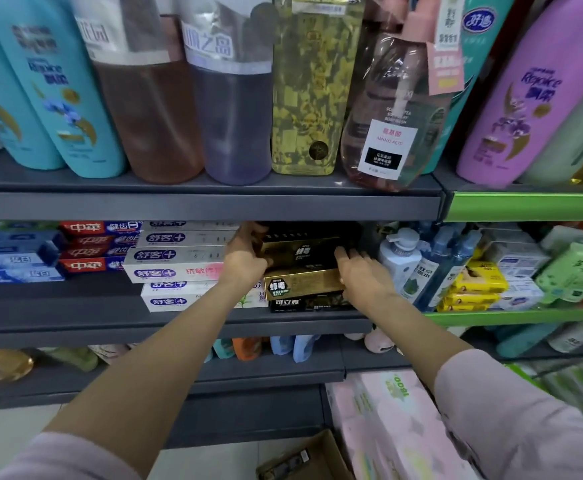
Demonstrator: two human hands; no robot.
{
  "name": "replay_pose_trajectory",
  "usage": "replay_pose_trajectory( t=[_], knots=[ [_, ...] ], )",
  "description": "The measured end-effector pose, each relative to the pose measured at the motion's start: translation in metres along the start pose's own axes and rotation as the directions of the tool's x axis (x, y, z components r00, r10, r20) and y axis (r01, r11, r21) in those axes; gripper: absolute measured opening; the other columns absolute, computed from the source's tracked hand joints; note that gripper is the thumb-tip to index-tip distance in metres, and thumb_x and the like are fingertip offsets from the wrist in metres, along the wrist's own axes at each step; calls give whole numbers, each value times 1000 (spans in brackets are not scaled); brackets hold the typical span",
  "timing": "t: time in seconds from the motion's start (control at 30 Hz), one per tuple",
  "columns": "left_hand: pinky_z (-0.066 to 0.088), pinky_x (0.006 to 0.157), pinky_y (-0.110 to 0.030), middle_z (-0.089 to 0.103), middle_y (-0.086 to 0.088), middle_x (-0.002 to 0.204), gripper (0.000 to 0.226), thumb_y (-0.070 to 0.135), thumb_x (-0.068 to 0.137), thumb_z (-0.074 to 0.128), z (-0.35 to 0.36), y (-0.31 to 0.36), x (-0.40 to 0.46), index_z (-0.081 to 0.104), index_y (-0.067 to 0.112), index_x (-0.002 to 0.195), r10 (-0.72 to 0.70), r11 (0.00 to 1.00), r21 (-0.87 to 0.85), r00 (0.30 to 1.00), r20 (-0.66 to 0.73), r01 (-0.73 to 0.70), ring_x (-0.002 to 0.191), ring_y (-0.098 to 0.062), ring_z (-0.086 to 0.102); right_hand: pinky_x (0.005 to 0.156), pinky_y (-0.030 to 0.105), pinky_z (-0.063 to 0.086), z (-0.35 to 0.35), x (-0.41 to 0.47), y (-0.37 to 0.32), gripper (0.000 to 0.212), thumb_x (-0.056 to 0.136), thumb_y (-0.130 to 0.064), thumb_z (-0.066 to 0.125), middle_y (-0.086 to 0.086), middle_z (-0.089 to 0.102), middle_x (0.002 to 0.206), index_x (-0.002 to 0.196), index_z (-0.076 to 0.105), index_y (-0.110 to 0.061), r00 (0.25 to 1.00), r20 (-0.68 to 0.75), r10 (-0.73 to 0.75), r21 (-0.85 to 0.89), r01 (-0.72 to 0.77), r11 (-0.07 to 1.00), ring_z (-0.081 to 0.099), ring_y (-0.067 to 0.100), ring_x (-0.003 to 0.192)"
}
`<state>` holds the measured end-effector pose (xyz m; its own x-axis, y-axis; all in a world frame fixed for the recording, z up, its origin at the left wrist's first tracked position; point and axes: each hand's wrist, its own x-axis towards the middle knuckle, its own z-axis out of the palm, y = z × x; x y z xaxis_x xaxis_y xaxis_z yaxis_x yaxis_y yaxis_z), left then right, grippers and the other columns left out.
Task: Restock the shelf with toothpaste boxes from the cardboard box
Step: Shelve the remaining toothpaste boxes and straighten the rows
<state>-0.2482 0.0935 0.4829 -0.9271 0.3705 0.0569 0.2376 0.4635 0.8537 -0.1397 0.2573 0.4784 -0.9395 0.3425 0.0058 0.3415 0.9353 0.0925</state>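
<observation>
A stack of gold-and-black toothpaste boxes (pixel 302 284) stands on the grey middle shelf (pixel 110 317). My left hand (pixel 247 259) grips the left end of the upper dark gold box (pixel 300 252) in that stack. At the stack's right end my right hand (pixel 362 273) lies flat with straight fingers, touching the boxes. The brown cardboard box (pixel 304 459) sits open on the floor at the bottom of the view, with dark boxes inside.
White toothpaste boxes (pixel 176 268) are stacked just left of my left hand, red and blue ones (pixel 89 252) further left. Pump bottles (pixel 399 261) stand right of the stack. Tall shampoo bottles (pixel 234 98) fill the upper shelf. Pink tissue packs (pixel 397 424) lie beside the cardboard box.
</observation>
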Motion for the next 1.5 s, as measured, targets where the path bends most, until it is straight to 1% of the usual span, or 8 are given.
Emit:
replay_pose_trajectory(
  t=[0.47, 0.67, 1.0, 1.1, 1.23, 1.3, 1.37, 1.5],
  knots=[
    [46, 80, -22, 54, 2, 104, 53, -1, 76, 73, 3, 1, 6, 49, 14, 119, 12, 1000, 19, 999, 34, -13, 93, -15, 54, 105, 37, 32, 2, 7, 1, 73, 74, -29, 69, 9, 52, 127, 135, 33, -13, 967, 195, -166, -96, 187, 978, 38, 28, 126],
    [48, 81, -24, 61, -6, 112, 51, 2, 77, 73, 7, 5, 8, 48, 13, 119, -16, 997, 82, 1000, 8, 15, 94, -19, 59, 78, 37, 45, -11, -17, 3, 77, 77, -54, 65, 11, 57, 114, 132, 26, -15, 974, 177, -142, -24, 149, 989, 57, 30, 104],
    [42, 86, -18, 56, -4, 108, 56, 12, 72, 80, 19, 9, 13, 46, 7, 117, -71, 997, 25, 997, -32, 72, 101, -18, 57, 74, 32, 37, -34, -32, 11, 66, 82, -57, 52, 15, 52, 118, 122, 36, -7, 959, 248, 141, 249, -204, 947, 53, 31, 107],
    [41, 86, -17, 55, -7, 119, 65, 20, 73, 81, 22, 8, 9, 42, 8, 124, -15, 990, 137, 1000, -15, 17, 110, -22, 55, 71, 28, 41, -32, -31, 14, 53, 77, -53, 66, 7, 60, 98, 100, 55, -7, 918, 318, 237, 464, -369, 806, 57, 24, 93],
    [48, 67, -14, 56, -9, 115, 58, 17, 81, 72, 26, 10, 2, 43, 6, 130, -43, 965, 261, 992, 120, 11, 93, -18, 56, 80, 40, 57, -16, -30, 12, 54, 70, -30, 75, 15, 68, 103, 113, 57, -2, 820, 538, 197, 807, -568, 163, 67, 28, 88],
    [40, 49, -7, 55, -12, 106, 44, 15, 83, 68, 27, 12, -2, 50, 2, 121, -63, 956, 292, 989, 136, 21, 81, -16, 52, 68, 39, 59, -9, -28, 5, 68, 61, -29, 73, 19, 67, 106, 120, 53, -1, 810, 555, 189, 818, -573, 53, 67, 29, 84],
    [40, 61, -8, 56, -16, 114, 44, 15, 83, 69, 28, 12, -4, 50, 4, 121, -58, 954, 299, 990, 129, 17, 89, -21, 56, 56, 32, 56, -9, -24, -5, 74, 66, -29, 70, 18, 63, 109, 129, 42, -1, 810, 554, 192, 828, -561, -24, 64, 28, 84],
    [40, 63, -15, 56, -7, 106, 46, 16, 84, 68, 25, 14, -4, 46, 7, 123, -68, 971, 240, 977, 201, 18, 85, -15, 52, 85, 47, 55, -10, -10, -20, 43, 92, -30, 54, 10, 51, 99, 119, 23, -16, 814, 550, 189, 834, -524, -171, 57, 27, 95]
  ],
)
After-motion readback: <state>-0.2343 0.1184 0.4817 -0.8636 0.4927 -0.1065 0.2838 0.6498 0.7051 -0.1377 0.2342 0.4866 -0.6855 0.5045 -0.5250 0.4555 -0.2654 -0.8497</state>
